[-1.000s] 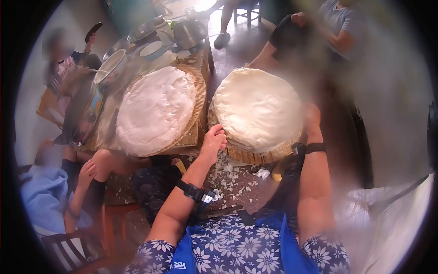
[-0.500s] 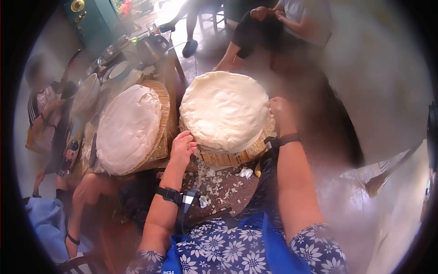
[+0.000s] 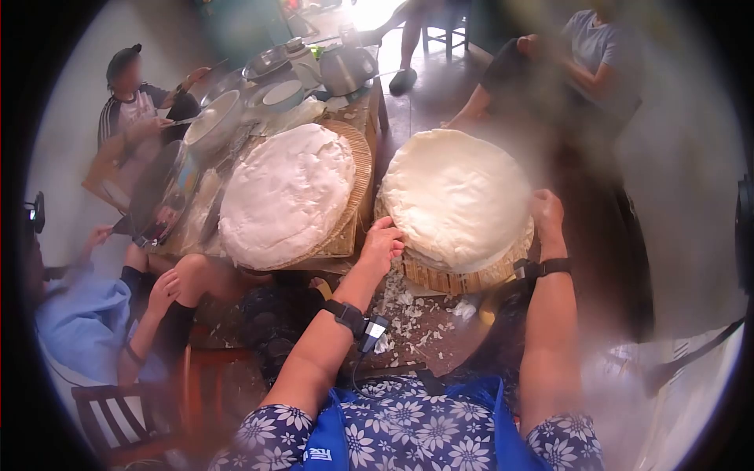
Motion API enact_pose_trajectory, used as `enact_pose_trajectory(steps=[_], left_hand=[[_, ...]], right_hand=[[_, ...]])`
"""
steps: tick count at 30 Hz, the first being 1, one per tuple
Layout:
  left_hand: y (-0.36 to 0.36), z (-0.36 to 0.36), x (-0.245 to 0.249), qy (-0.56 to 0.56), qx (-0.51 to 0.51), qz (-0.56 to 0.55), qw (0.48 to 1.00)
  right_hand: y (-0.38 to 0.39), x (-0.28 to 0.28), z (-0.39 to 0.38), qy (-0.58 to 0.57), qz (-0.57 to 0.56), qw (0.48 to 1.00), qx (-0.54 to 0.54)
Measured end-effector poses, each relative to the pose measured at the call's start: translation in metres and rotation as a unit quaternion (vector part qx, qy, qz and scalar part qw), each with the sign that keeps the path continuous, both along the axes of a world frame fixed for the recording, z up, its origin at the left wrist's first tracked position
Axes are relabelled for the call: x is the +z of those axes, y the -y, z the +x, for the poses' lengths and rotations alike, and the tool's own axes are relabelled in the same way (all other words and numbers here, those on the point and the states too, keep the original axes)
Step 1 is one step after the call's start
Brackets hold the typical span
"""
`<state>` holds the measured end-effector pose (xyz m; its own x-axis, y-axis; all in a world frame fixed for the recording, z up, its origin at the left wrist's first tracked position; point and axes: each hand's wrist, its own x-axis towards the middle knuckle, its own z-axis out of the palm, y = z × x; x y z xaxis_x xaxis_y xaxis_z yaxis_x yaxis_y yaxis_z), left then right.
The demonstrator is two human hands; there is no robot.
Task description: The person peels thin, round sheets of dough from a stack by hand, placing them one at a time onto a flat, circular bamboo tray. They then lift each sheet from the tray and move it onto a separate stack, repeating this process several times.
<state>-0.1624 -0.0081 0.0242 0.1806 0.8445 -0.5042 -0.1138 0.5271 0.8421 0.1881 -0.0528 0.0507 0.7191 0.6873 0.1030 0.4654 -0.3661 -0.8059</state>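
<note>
A round woven bamboo tray carries a thick stack of pale white sheets in front of me. My left hand grips the tray's left rim, fingers curled against the stack's edge. My right hand holds the right rim. Both wrists wear black straps. A second stack of white sheets lies on another woven tray on the table to the left.
The wooden table holds bowls, a metal pan and a kettle. White scraps litter the floor below. Seated people are at the left; another person sits at the back right.
The view has swung, so the tray now sits further right and lower in frame. Both hands keep their hold on its rim.
</note>
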Motion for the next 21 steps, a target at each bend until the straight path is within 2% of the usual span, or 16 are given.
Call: enact_pose_trajectory(steps=[6, 8, 10, 11, 13, 18, 21], left_hand=[[0.001, -0.004, 0.006, 0.013, 0.000, 0.002, 1.000], [0.001, 0.001, 0.004, 0.013, 0.000, 0.003, 1.000], [-0.002, 0.001, -0.003, 0.003, 0.001, 0.014, 1.000], [-0.005, 0.001, -0.007, -0.005, 0.008, 0.014, 1.000], [-0.008, 0.002, -0.011, -0.008, 0.029, 0.016, 0.999], [-0.011, 0.004, -0.004, 0.009, 0.082, 0.027, 0.996], [-0.014, 0.004, 0.005, 0.076, 0.054, 0.047, 0.995]], right_hand=[[-0.010, -0.004, 0.004, -0.122, 0.076, 0.989, 0.034], [-0.012, -0.018, 0.013, -0.129, 0.125, 0.981, 0.073], [-0.004, 0.002, -0.002, -0.127, 0.094, 0.983, 0.098], [-0.007, -0.004, 0.001, -0.159, 0.076, 0.976, 0.127], [0.007, 0.027, -0.020, -0.235, 0.059, 0.960, 0.140], [0.013, 0.042, -0.032, -0.340, 0.120, 0.918, 0.167], [0.016, 0.050, -0.034, -0.352, 0.118, 0.916, 0.152]])
